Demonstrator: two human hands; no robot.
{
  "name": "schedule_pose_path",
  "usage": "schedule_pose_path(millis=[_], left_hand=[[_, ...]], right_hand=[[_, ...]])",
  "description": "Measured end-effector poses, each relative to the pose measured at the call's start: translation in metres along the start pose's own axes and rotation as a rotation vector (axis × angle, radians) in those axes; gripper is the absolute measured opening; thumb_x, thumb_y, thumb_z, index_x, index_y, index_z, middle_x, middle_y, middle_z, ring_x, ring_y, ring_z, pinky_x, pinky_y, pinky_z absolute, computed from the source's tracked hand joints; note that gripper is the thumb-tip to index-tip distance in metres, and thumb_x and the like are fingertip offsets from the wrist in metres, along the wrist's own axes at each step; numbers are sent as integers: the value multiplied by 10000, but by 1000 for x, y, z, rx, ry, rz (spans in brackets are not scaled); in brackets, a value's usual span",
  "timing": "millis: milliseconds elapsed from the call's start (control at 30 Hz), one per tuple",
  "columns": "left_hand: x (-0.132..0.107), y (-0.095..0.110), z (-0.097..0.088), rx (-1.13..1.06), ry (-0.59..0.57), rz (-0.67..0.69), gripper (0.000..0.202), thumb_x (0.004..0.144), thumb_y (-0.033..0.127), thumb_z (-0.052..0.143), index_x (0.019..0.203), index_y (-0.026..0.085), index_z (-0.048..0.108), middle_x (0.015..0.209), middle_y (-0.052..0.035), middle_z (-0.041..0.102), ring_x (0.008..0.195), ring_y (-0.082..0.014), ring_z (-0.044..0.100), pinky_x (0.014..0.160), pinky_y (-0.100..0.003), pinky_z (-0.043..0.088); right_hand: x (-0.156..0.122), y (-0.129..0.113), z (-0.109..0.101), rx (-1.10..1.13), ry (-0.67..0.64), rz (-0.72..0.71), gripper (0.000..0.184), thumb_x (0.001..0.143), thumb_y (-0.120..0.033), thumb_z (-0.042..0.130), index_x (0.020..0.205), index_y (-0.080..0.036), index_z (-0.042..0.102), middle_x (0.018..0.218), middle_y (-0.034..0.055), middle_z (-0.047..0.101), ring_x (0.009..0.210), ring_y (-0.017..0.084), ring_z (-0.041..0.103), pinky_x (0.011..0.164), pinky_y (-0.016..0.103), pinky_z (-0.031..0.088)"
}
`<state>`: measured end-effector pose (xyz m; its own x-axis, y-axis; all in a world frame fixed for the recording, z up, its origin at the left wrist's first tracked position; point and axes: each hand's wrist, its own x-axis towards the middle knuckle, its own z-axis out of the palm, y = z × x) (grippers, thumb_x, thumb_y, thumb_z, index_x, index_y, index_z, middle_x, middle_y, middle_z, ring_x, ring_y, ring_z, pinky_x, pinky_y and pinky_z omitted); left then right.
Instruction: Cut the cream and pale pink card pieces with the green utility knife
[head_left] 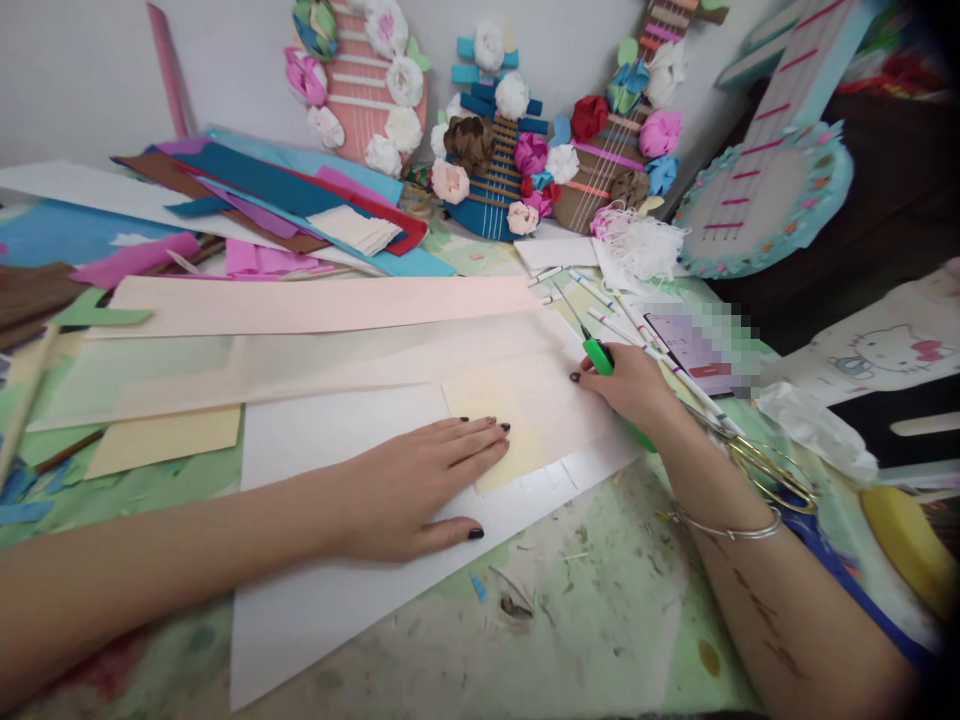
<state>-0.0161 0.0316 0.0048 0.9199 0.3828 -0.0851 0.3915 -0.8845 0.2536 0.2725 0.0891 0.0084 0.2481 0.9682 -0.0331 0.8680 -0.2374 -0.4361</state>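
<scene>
My left hand (420, 480) lies flat with fingers stretched, pressing on a pale yellow paper piece (517, 440) that rests on a large white sheet (322, 610). Under its fingertips the yellow piece is partly hidden. To the right, my right hand (630, 385) is closed around a green utility knife (598, 355), whose long thin blade points up and away over the table. The knife's rear end shows below the palm. Translucent pale paper (360, 360) overlaps the white sheet, and a long pale pink strip (322, 305) lies beyond it.
Coloured paper sheets (277, 200) are piled at the back left. Flower-trimmed craft instruments (487, 180) lean on the wall. Marker pens (622, 315), a phone (694, 345) and gold-handled scissors (772, 475) lie at the right. Scraps (517, 605) litter the green-stained tabletop (600, 620).
</scene>
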Motion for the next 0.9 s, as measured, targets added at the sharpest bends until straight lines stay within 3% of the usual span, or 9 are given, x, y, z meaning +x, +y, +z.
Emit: schedule_pose_path(millis=[333, 900], left_hand=[[1, 1, 1, -32, 20, 4, 657, 948, 429, 421, 1466, 50, 280, 1543, -163, 240, 1436, -274, 215, 1176, -405, 197], [2, 3, 4, 5, 42, 0, 682, 947, 458, 398, 1475, 45, 266, 1552, -145, 219, 1443, -270, 189, 1178, -403, 192]], right_hand=[[-1, -3, -1, 5, -14, -3, 130, 698, -263, 648, 811, -201, 657, 783, 46, 695, 675, 199, 610, 572, 287, 404], [1, 4, 1, -23, -17, -26, 153, 715, -311, 641, 834, -214, 651, 765, 40, 679, 674, 203, 596, 575, 289, 391]])
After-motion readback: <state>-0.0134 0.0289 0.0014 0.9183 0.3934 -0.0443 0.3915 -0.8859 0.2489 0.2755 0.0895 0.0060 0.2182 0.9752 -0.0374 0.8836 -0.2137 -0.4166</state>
